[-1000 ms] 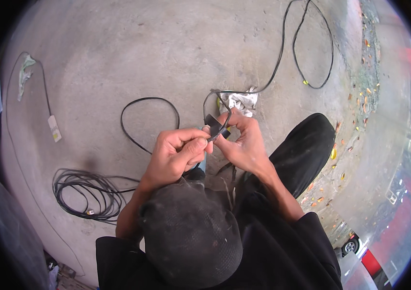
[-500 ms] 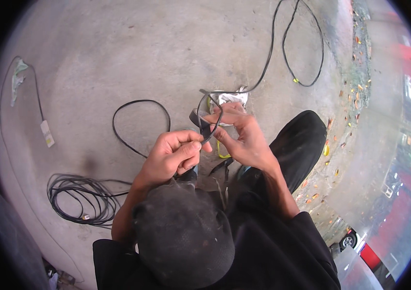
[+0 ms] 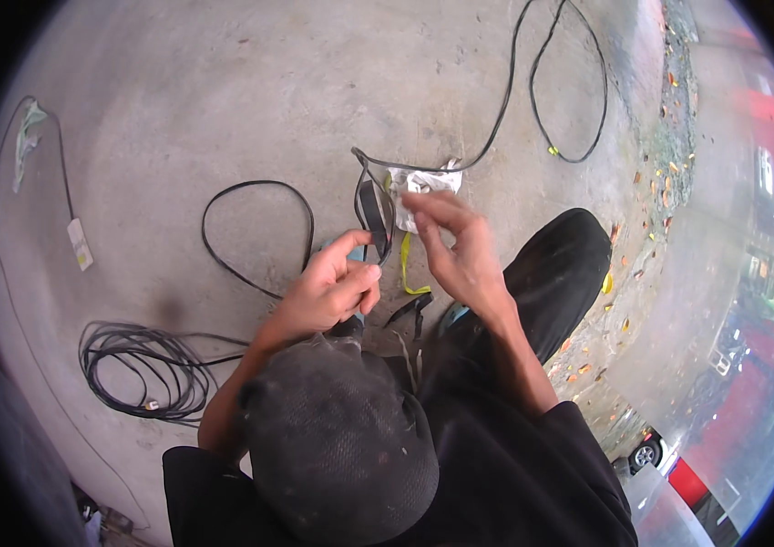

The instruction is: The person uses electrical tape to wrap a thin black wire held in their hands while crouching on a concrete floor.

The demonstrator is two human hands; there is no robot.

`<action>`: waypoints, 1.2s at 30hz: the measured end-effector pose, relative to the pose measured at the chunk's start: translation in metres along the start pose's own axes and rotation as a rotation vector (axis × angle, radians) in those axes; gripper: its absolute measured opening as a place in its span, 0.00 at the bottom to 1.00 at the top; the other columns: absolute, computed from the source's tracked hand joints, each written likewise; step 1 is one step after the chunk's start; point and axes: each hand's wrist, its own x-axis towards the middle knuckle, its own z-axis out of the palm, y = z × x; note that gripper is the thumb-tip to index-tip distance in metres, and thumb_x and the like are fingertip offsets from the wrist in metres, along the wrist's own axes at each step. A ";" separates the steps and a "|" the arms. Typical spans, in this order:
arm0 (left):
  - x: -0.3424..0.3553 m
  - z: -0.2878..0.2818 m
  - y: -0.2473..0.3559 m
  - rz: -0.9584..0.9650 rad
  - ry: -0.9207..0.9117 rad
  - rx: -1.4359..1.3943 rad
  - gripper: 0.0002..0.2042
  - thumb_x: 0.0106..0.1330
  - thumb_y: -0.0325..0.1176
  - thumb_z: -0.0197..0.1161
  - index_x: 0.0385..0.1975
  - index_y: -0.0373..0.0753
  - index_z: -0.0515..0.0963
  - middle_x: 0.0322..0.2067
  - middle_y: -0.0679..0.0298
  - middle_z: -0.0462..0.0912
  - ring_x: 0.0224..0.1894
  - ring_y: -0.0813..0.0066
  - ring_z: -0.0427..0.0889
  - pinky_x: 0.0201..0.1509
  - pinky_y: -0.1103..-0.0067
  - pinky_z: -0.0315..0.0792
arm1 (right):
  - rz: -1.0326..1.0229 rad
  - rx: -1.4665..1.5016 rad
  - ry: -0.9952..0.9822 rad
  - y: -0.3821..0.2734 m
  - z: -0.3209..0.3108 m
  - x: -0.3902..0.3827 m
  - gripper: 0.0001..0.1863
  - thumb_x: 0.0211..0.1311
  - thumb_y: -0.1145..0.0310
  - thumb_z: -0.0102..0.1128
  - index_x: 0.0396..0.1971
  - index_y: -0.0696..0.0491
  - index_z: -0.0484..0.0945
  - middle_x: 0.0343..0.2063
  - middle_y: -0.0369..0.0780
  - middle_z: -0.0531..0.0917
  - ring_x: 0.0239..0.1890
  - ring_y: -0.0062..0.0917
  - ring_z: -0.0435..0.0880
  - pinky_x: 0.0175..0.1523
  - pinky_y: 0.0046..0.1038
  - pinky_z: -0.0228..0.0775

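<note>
My left hand (image 3: 330, 287) pinches a looped black cable (image 3: 388, 248) with a flat black strip (image 3: 369, 210), perhaps tape, attached, hanging upright above my fingertips. My right hand (image 3: 455, 255) is just right of the loop, fingers apart and slightly blurred, with nothing seen in it. Beyond it a crumpled white cloth (image 3: 410, 178) lies on the floor. A yellow-green strip (image 3: 406, 264) and black scraps (image 3: 417, 304) lie below, between my hands.
Concrete floor (image 3: 177, 109) holds a coiled cable (image 3: 113, 374), loose loops (image 3: 604, 100), a white power strip (image 3: 82, 244) and pale cloth (image 3: 27, 146). My black-clad leg (image 3: 560, 264) is at right, beside scattered leaves (image 3: 610, 283) and a reflective surface (image 3: 742, 273).
My right hand has moved away from the cable, downward and rightward from the loop. The black strip now stands upright in the loop, with my left index finger extended to it.
</note>
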 end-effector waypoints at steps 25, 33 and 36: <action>0.020 0.008 0.000 0.162 0.080 0.123 0.05 0.72 0.27 0.55 0.36 0.32 0.73 0.26 0.67 0.77 0.27 0.80 0.77 0.31 0.81 0.68 | 0.390 0.356 -0.299 -0.053 -0.005 0.034 0.20 0.66 0.56 0.64 0.27 0.62 0.81 0.19 0.37 0.81 0.23 0.19 0.77 0.30 0.24 0.69; 0.016 0.006 -0.003 0.222 0.168 0.161 0.05 0.70 0.26 0.60 0.39 0.30 0.78 0.25 0.64 0.82 0.22 0.84 0.75 0.26 0.84 0.65 | 0.365 0.059 -0.556 -0.067 -0.002 0.070 0.22 0.67 0.55 0.62 0.31 0.63 0.83 0.21 0.43 0.85 0.24 0.24 0.84 0.31 0.29 0.75; 0.015 0.006 -0.004 0.192 0.206 0.143 0.06 0.70 0.26 0.61 0.40 0.29 0.79 0.24 0.63 0.82 0.18 0.88 0.70 0.22 0.86 0.60 | 0.294 0.044 -0.597 -0.061 0.007 0.077 0.23 0.64 0.52 0.63 0.34 0.63 0.85 0.22 0.46 0.85 0.27 0.31 0.86 0.35 0.33 0.77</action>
